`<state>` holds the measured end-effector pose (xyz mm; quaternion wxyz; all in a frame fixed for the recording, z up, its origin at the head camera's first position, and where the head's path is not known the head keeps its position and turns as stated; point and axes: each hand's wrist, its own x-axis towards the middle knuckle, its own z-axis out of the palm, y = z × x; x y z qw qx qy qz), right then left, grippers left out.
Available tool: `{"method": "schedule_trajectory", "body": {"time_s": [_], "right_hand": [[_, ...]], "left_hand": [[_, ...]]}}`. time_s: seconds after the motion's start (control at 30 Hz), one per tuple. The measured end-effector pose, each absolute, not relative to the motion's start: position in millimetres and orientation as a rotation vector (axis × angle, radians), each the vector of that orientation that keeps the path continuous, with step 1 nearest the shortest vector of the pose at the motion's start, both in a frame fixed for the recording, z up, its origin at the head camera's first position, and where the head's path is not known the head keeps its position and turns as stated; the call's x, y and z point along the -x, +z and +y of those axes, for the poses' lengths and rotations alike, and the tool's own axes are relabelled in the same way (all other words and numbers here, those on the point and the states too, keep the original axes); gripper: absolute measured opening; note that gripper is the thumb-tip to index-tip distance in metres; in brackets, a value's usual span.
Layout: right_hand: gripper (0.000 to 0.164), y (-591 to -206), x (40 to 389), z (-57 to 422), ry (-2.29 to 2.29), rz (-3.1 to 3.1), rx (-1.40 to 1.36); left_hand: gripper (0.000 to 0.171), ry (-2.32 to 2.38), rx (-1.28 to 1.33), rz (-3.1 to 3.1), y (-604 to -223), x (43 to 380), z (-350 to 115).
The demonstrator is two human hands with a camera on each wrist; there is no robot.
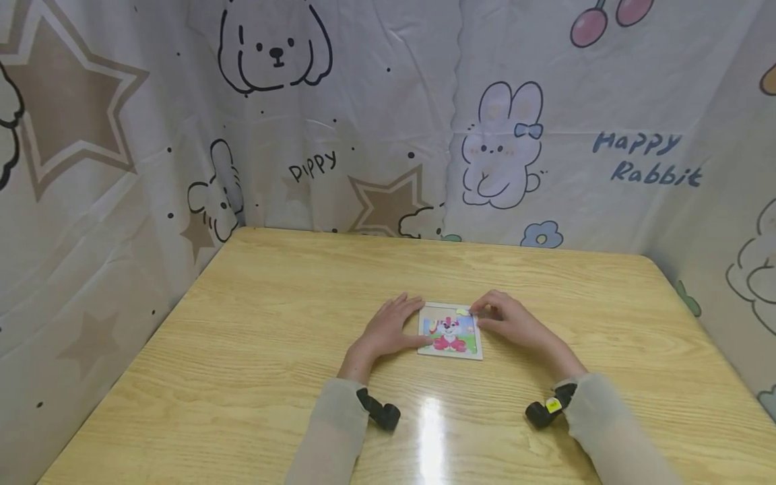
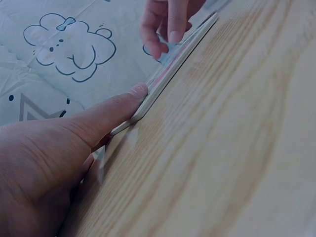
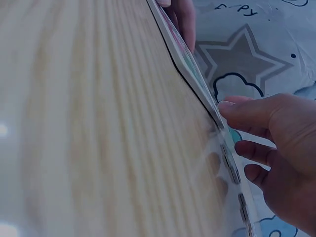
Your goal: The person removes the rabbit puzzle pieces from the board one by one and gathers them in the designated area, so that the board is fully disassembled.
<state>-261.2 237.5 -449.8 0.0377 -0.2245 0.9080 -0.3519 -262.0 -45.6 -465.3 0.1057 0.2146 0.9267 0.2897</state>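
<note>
A small framed jigsaw puzzle (image 1: 450, 355) with a pink-and-white cartoon animal lies flat on the table. Its upper strip shows plain beige backing. My left hand (image 1: 391, 328) rests spread at the puzzle's left side; its thumb (image 2: 121, 101) presses the frame's edge in the left wrist view. At the upper right corner is my right hand (image 1: 510, 320), fingers bent loosely, thumb and forefinger apart. The forefinger touches a pale yellow puzzle piece (image 1: 463, 312) by the top edge. In the right wrist view, the right thumb (image 3: 247, 111) is right at the frame's rim.
The wood-grain table (image 1: 273, 323) spreads around the puzzle, backed by a printed curtain (image 1: 388, 101). Small flat dark-edged pieces (image 3: 230, 165) lie below the right fingers in the right wrist view. Black wrist cameras (image 1: 383, 412) are strapped over both sleeves.
</note>
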Motion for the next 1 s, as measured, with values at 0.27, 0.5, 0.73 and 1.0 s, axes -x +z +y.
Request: {"method": "schedule_trajectory", "body": {"time_s": [0.27,0.5,0.73,1.0], "right_hand": [[0.020,-448.6,266.4,222.1,-1.051,2.708,0.802],[0.020,-443.9,268.9,216.7,-0.971,2.670,0.764],[0.015,-443.1,266.5,211.4,-0.952,2.701,0.754],[0.012,-442.8,264.9,206.7,-0.936,2.761,0.760]], "left_hand": [[0.081,0.851,-0.646,2.731,-464.1,261.6,-46.2],[0.081,0.872,-0.652,2.729,-463.9,261.8,-46.5],[0.081,0.861,-0.650,2.718,-463.9,260.9,-45.4],[0.081,0.848,-0.641,2.734,-465.4,262.8,-45.3]]}}
